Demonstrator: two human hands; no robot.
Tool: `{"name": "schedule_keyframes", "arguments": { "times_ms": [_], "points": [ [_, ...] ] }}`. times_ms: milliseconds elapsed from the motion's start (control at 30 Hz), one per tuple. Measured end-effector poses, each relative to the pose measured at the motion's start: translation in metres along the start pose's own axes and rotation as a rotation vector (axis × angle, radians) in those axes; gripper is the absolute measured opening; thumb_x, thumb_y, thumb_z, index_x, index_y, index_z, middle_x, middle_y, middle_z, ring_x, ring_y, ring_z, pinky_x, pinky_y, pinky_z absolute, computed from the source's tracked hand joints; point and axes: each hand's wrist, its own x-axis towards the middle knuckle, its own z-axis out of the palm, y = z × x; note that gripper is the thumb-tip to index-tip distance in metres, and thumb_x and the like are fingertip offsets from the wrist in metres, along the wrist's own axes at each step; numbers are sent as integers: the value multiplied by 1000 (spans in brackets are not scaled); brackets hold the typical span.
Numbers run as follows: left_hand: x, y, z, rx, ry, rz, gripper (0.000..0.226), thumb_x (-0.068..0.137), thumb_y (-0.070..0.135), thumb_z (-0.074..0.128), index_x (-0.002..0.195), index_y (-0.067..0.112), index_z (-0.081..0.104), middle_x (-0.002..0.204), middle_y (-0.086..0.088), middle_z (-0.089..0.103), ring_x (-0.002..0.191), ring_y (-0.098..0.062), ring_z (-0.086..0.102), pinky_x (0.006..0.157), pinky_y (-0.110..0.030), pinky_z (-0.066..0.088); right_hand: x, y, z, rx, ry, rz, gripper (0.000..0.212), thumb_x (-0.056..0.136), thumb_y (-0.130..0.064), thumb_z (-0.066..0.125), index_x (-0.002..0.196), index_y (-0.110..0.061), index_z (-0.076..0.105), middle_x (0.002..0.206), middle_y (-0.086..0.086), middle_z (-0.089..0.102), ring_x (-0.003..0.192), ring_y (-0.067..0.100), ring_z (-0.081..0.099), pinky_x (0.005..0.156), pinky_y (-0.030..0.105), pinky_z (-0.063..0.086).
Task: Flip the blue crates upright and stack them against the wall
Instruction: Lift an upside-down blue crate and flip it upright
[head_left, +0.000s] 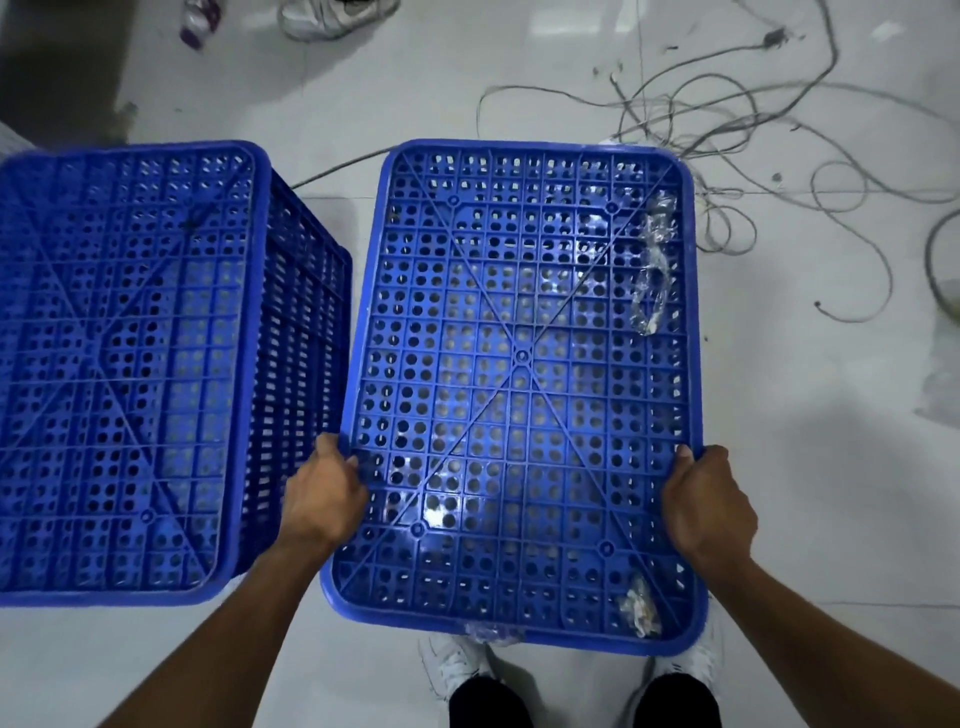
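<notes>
The held crate (519, 364) fills the middle of the view, bottom side up, and its near edge hides the toes of the person's white shoes (452, 665) at 6 o'clock. The left hand (324, 493) takes the long rim at 8 o'clock and the right hand (709, 501) takes the opposite rim at 4 o'clock. Each grip is closed on the rim, thumb on top, with the fingers tucked under out of sight. A 2nd crate (124, 364), also bottom-up, stands just beside it at 9 o'clock, with a narrow gap between them.

I see 3 likely troubles:

- **Balance:** both hands sit toward the near end, so on the flip the far end may drop or swing and wrench a grip loose.
- **Clearance:** the neighbour at 9 o'clock is close enough to be knocked as the crate turns.
- **Footing:** the clear plastic scraps (649, 270) lying on the crate would slide to the floor (467, 78). Loose cables (727, 119) sprawl at 1 o'clock, ready to catch a foot the crate hides.

I can see no wall from here.
</notes>
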Motion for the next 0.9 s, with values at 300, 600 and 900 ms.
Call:
{"name": "schedule_keyframes", "arguments": {
  "times_ms": [300, 600, 900],
  "points": [
    [-37, 55, 24, 8, -15, 73, 30, 103, 24, 41, 128, 9, 40, 102, -13, 63, 80, -28, 59, 68, -38, 46, 17, 55, -41, 0, 1, 57, 39, 103, -44, 24, 94, -11, 41, 73, 2, 49, 62, 26, 48, 66, 39, 40],
    [-71, 101, 64, -18, -25, 90, 24, 102, 23, 40, 122, 8, 41, 106, -15, 61, 81, -28, 54, 73, -38, 46, 48, 98, -80, -5, -19, 52, 34, 104, -42, 26, 96, -11, 38, 87, 7, 48, 72, 28, 46, 70, 39, 37],
    [-84, 132, 67, 33, -145, 53, 34, 91, 11, 45, 125, 9, 42, 119, -15, 60, 100, -36, 61, 86, -43, 50, 43, 116, -117, 9, 43, -4, 34, 104, -42, 29, 98, -11, 41, 80, 2, 47, 65, 25, 44, 67, 38, 35]
  ]
}}
